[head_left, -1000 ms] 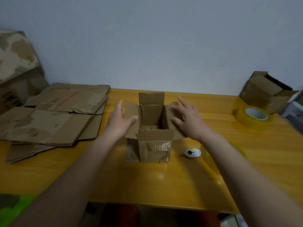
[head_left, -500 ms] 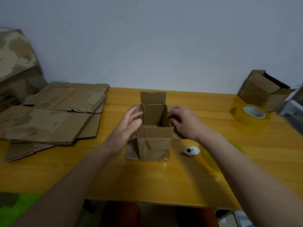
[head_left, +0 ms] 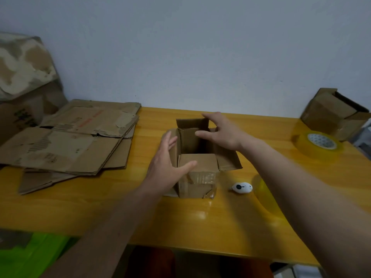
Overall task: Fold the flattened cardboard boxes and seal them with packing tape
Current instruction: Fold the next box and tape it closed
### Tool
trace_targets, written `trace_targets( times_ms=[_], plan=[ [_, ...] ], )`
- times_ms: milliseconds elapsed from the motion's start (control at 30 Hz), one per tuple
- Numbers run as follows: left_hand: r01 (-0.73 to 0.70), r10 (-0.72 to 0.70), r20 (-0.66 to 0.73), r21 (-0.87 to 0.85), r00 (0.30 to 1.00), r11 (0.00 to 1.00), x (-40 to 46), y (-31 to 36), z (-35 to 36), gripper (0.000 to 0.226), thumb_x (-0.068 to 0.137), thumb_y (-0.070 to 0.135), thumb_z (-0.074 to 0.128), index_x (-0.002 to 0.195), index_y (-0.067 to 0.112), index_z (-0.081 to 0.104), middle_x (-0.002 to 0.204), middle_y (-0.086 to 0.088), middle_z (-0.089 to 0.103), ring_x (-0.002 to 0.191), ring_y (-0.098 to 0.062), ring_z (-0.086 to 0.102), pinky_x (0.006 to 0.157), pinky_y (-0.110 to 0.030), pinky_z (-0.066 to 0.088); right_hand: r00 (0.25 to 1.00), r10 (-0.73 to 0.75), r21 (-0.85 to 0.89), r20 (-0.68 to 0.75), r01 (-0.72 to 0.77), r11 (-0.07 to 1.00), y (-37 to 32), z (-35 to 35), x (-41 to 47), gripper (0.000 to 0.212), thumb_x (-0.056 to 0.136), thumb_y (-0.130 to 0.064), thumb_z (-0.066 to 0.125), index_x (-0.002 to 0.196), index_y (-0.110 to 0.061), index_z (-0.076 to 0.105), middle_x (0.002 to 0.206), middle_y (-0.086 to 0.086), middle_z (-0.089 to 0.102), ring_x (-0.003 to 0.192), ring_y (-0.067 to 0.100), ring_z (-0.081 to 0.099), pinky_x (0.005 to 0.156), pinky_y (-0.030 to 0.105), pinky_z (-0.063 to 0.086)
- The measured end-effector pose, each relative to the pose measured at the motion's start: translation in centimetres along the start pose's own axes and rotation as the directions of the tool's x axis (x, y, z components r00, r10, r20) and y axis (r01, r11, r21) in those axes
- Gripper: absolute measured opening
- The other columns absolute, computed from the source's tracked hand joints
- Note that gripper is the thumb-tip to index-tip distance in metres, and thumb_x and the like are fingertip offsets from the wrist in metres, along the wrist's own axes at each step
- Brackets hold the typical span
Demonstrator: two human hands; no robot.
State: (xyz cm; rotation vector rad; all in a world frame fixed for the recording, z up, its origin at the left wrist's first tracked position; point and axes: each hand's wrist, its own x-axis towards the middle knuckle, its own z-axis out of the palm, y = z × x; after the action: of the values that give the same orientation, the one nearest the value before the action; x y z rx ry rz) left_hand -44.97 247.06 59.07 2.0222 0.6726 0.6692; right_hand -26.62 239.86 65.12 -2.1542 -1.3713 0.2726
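Since the earlier frame the right hand [head_left: 222,131] has lifted off the right-side flap and reached across to the far flap, while the left hand [head_left: 168,163] has slid from the left flap toward the near front corner of the small cardboard box [head_left: 197,169].

Step in hand, as judged: closing the top flaps of an erected box whose top is not yet taped. All four flaps remain open; the far flap stands upright, the right flap lies splayed outward.

Grip state: the right hand is released, fingers spread and loosely bent, thumb and forefinger bracketing the far flap's upper edge; actual contact cannot be confirmed. The left hand is released also, palm flat against the box's left side, thumb lying across the near flap.

Position: the box stands upright at mid tabletop [head_left: 100,207], directly between both hands.

Next move calls for folding the far flap down and inward, then the opposing flaps, with the left hand steadying. The tape roll [head_left: 319,144] lies well apart to the right; a stack of flattened cartons [head_left: 68,143] waits at left.
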Motion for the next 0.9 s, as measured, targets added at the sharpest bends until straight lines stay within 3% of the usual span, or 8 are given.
trace_targets(
  times_ms=[133,200,300,467,600,667,733,900],
  plan=[
    [0.025,-0.016,-0.059,0.156,0.998,0.987,0.0,0.1,0.2,0.103,0.075,0.048,0.076,0.153,0.023,0.014,0.158,0.004,0.019,0.143,-0.011,0.02,0.116,-0.04,0.027,0.978,0.056,-0.49,0.201,0.05,0.871,-0.6,0.2,-1.2,0.076,0.08,-0.072,0.05,0.144,-0.032,0.039,0.15,-0.003,0.031,0.136,0.024,0.026,0.111,0.047,0.022],
    [0.099,-0.068,-0.132,0.244,0.989,0.965,0.0,0.5,0.2,0.111,0.068,0.058,0.076,0.153,0.024,0.013,0.159,0.002,0.012,0.145,-0.018,0.014,0.117,-0.045,0.026,0.966,0.117,-0.542,0.232,0.028,0.84,-0.3,0.9,-1.7,0.083,0.076,-0.077,0.049,0.146,-0.034,0.035,0.155,-0.006,0.02,0.143,0.026,0.01,0.114,0.059,0.009],
    [0.17,-0.149,-0.173,0.112,0.974,0.979,-0.4,1.1,0.2,0.121,0.063,0.05,0.083,0.154,0.025,0.006,0.159,0.0,0.016,0.145,-0.019,0.018,0.116,-0.04,0.026,0.965,0.128,-0.459,0.23,-0.009,0.888,0.2,1.2,-2.0,0.087,0.074,-0.076,0.053,0.147,-0.034,0.032,0.158,-0.005,0.012,0.145,0.025,0.001,0.114,0.06,0.008],
    [-0.023,0.017,-0.16,-0.035,0.987,0.999,-1.1,1.4,0.2,0.121,0.071,0.034,0.083,0.154,0.029,-0.005,0.156,0.011,0.024,0.14,-0.008,0.024,0.109,-0.028,0.024,0.975,0.061,-0.315,0.212,0.009,0.949,0.3,0.8,-2.2,0.092,0.074,-0.062,0.067,0.15,-0.031,0.027,0.16,-0.002,0.0,0.146,0.023,-0.002,0.117,0.049,0.013],
    [-0.112,0.091,0.111,0.202,0.99,0.973,-1.2,1.3,1.1,0.111,0.077,0.052,0.073,0.153,0.032,-0.004,0.16,0.013,0.011,0.146,-0.008,0.011,0.118,-0.04,0.02,0.999,-0.04,0.042,-0.018,0.041,0.998,-0.2,0.8,-2.5,0.09,0.08,-0.038,0.074,0.152,-0.027,0.02,0.16,-0.001,-0.004,0.147,0.019,0.0,0.117,0.036,0.011],
    [-0.14,0.084,0.169,0.351,0.982,0.926,-1.1,1.0,1.6,0.105,0.08,0.06,0.065,0.155,0.027,0.0,0.162,0.011,0.001,0.147,-0.005,-0.002,0.121,-0.039,0.012,0.989,0.022,0.257,-0.148,0.017,0.966,-0.5,0.8,-2.8,0.081,0.089,-0.035,0.065,0.152,-0.024,0.016,0.161,0.0,0.003,0.147,0.016,0.005,0.114,0.03,0.013],
    [-0.157,0.081,0.194,0.42,0.978,0.894,-0.9,0.9,1.7,0.1,0.082,0.063,0.059,0.155,0.025,0.002,0.162,0.01,-0.005,0.147,-0.005,-0.008,0.12,-0.035,0.006,0.985,0.111,0.367,-0.131,-0.056,0.929,-0.6,1.0,-3.2,0.074,0.093,-0.037,0.057,0.153,-0.02,0.016,0.16,0.0,0.012,0.146,0.016,0.014,0.113,0.031,0.019],
    [-0.044,-0.045,0.182,0.455,0.982,0.889,-0.9,0.9,1.7,0.1,0.078,0.067,0.061,0.155,0.033,0.007,0.161,0.001,-0.018,0.148,-0.018,-0.015,0.121,-0.048,0.008,0.992,0.119,0.457,-0.031,-0.092,0.885,-1.0,1.9,-5.0,0.072,0.095,-0.041,0.052,0.153,-0.02,0.014,0.158,-0.007,0.017,0.143,0.009,0.02,0.115,0.028,0.022]
  ],
)
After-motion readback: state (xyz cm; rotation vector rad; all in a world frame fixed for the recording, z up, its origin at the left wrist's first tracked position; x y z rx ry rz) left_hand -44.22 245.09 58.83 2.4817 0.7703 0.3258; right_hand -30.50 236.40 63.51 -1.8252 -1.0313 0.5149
